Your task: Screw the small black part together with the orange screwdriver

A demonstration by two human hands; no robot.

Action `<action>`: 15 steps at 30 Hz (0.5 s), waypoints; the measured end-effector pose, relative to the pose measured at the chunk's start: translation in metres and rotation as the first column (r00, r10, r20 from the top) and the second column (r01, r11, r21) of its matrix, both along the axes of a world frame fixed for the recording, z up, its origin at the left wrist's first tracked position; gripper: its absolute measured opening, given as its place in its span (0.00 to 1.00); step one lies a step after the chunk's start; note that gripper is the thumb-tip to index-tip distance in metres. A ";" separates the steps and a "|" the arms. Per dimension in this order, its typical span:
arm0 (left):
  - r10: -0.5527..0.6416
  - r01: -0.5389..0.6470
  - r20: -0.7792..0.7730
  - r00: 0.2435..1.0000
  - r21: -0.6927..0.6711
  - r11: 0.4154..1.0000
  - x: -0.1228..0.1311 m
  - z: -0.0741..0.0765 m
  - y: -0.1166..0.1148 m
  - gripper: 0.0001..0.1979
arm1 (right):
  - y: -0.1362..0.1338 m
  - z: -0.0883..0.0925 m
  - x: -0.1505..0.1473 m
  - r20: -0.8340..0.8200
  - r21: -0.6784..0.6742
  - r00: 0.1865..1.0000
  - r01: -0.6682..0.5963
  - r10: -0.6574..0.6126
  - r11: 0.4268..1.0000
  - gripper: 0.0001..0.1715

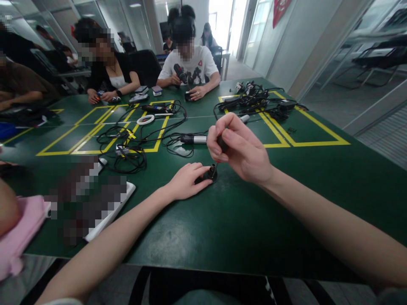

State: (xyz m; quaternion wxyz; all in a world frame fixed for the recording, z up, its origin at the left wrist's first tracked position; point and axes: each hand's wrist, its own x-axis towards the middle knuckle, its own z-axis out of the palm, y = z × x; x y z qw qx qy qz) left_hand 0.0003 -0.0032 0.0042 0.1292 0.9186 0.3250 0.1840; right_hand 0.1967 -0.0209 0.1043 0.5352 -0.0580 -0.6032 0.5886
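Note:
On the green table point(254, 220), my left hand point(184, 182) steadies a small black part point(212, 174) with a metal stub on top, pinching it between thumb and fingers. My right hand point(243, 150) is closed round the dark handle of a screwdriver point(223, 145), just above and to the right of that part. Its thin shaft points down to the part's right side; whether the tip touches a screw is too small to tell. Just beyond my hands lies a black and silver cylindrical tool point(195, 139) with a cable, partly hidden behind my right hand.
Coiled black cables point(127, 159) lie left of centre, near a white ring point(145, 120). More tangled cables point(251, 99) sit at the far right. Yellow tape point(318, 144) marks rectangles. Two blurred-out flat devices point(129, 192) rest at the left. Across the table, a person point(193, 63) holds a power screwdriver point(180, 73).

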 end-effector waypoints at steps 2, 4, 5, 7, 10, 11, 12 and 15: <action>0.000 0.000 -0.001 1.000 0.000 1.000 0.000 0.000 0.000 0.17 | 0.000 0.001 0.000 0.005 -0.007 1.000 -0.012 0.012 1.000 0.13; -0.001 0.001 -0.002 1.000 -0.001 1.000 0.000 0.000 0.000 0.17 | -0.001 0.003 0.000 0.014 -0.029 1.000 -0.019 0.019 0.999 0.14; -0.001 0.001 -0.003 1.000 0.000 1.000 0.001 0.000 0.000 0.16 | -0.002 0.004 0.000 0.016 -0.045 1.000 -0.023 0.024 0.999 0.15; -0.002 0.002 -0.007 1.000 -0.001 1.000 0.001 0.000 0.000 0.16 | -0.004 0.005 -0.002 0.016 -0.068 0.999 -0.036 0.037 0.997 0.18; 0.000 0.000 -0.011 1.000 -0.005 1.000 0.000 0.000 0.000 0.16 | -0.007 0.004 -0.005 0.011 -0.071 1.000 -0.028 0.029 0.997 0.20; 0.001 -0.001 -0.012 1.000 -0.007 1.000 0.000 0.000 0.000 0.16 | -0.008 0.003 -0.006 0.005 -0.064 1.000 -0.020 0.020 0.998 0.20; 0.001 -0.001 -0.011 1.000 -0.008 1.000 0.000 0.000 0.000 0.16 | -0.009 0.003 -0.007 -0.001 -0.061 1.000 -0.018 0.018 0.998 0.18; -0.002 0.002 -0.008 1.000 -0.010 1.000 0.000 0.000 0.001 0.16 | -0.010 0.002 -0.006 -0.013 -0.077 0.999 -0.041 0.040 0.996 0.13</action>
